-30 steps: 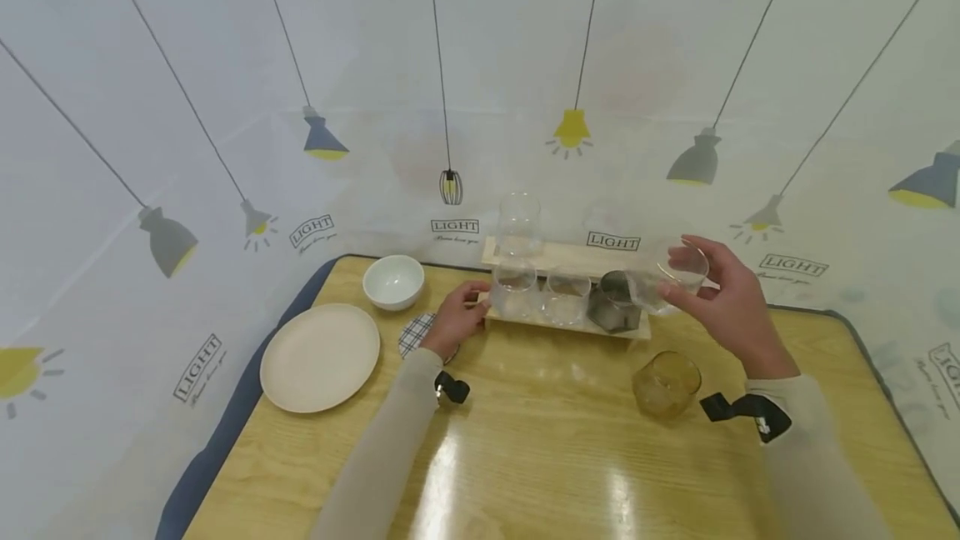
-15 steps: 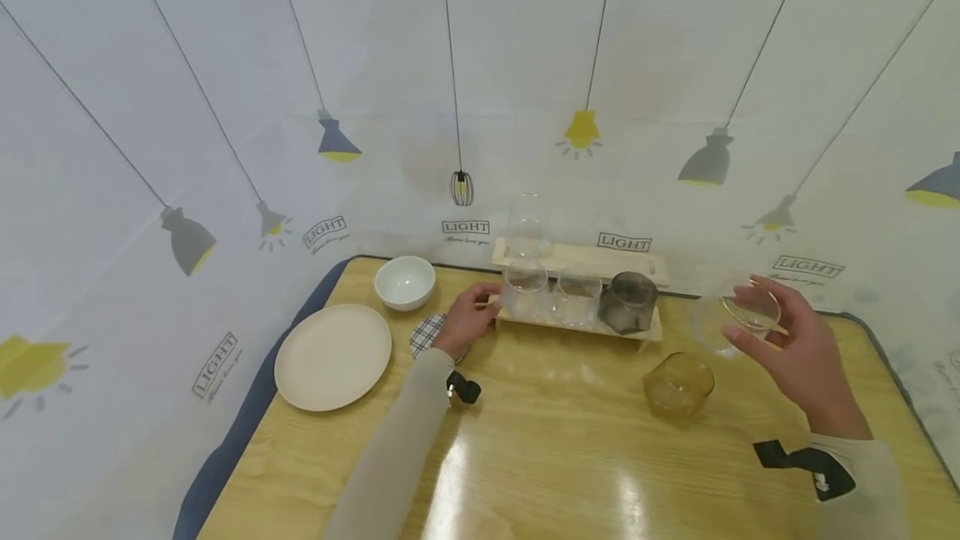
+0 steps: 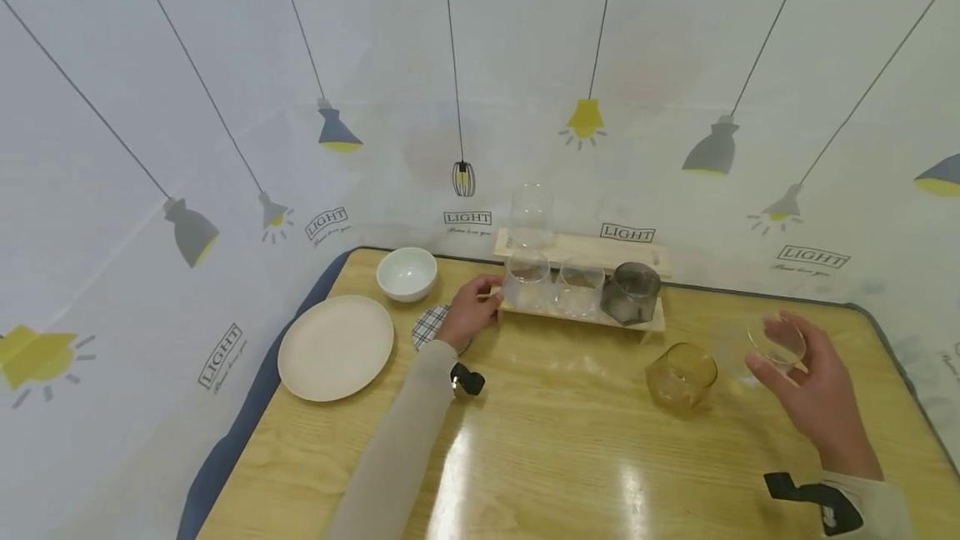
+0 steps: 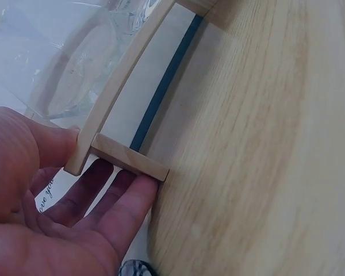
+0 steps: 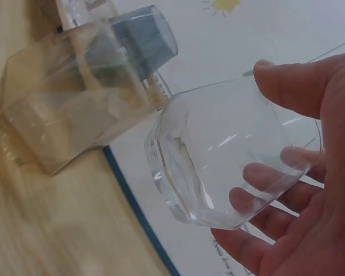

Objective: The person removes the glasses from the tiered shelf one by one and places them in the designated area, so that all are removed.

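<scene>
In the head view, my left hand [image 3: 471, 311] is at the left end of a two-step wooden rack [image 3: 607, 252]. The left wrist view shows its thumb on the end of the plank [image 4: 103, 109] and its fingertips against the leg. My right hand [image 3: 825, 386] grips a clear drinking glass [image 5: 218, 149] around its rim and sides, held off the table at the right. An amber glass [image 3: 681, 377] stands on the table left of it. On the lower step are two clear glasses, a left one [image 3: 527, 282] and a middle one [image 3: 579, 288], beside a smoky grey glass [image 3: 632, 294].
Another clear glass [image 3: 532, 211] stands on the upper step's left end. Left of the rack are a white bowl [image 3: 407, 275], a beige plate [image 3: 336, 348] and a checked coaster [image 3: 427, 325] partly under my left hand. The patterned wall [image 3: 525, 65] rises close behind the table.
My right hand has carried the clear glass rightward and down, away from the rack's right end toward the table. My left hand has stayed at the rack. The head view has shifted slightly.
</scene>
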A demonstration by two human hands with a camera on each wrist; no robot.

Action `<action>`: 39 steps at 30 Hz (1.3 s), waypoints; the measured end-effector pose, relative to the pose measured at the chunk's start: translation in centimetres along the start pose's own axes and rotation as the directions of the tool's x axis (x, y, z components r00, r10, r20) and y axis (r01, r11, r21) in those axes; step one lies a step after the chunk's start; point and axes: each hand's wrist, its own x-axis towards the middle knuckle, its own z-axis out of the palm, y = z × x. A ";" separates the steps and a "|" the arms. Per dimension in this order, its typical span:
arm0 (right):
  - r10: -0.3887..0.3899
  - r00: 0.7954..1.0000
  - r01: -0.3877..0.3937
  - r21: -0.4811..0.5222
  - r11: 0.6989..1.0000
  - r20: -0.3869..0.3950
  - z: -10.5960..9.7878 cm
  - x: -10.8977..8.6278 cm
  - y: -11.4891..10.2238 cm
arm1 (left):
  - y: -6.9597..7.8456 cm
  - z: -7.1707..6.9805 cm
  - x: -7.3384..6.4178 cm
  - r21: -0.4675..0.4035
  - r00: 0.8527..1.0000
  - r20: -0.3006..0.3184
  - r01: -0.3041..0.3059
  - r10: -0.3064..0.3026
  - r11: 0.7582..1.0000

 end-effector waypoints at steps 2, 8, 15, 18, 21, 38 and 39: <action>0.014 1.000 -0.014 -0.004 1.000 0.008 0.0 -0.5 0.6 | 0.0 0.0 0.1 0.005 1.000 -0.002 -0.004 0.004 1.000; 0.063 0.997 -0.063 -0.018 0.998 0.044 0.4 -1.6 2.6 | 0.3 0.1 -0.2 0.006 1.000 -0.006 0.007 -0.007 1.000; 0.107 0.993 -0.103 -0.070 0.992 0.055 1.1 -2.4 3.9 | 0.6 0.0 -0.3 0.006 1.000 -0.002 0.009 -0.009 1.000; 0.117 0.990 -0.110 -0.089 0.990 0.074 1.4 -2.6 4.3 | 0.6 0.1 -0.2 0.007 1.000 -0.004 0.003 -0.003 1.000; 0.123 0.988 -0.114 -0.101 0.988 0.090 1.5 -2.8 4.5 | 0.7 0.2 -0.2 0.002 1.000 -0.001 0.002 -0.002 1.000; 0.123 0.981 -0.110 -0.094 0.989 0.148 1.3 -3.0 4.9 | 0.5 0.2 -0.1 -0.003 1.000 0.006 0.020 -0.020 1.000; 0.123 0.982 -0.112 -0.087 0.990 0.143 1.3 -2.9 4.9 | 0.4 0.1 -0.1 -0.007 1.000 0.007 0.021 -0.021 1.000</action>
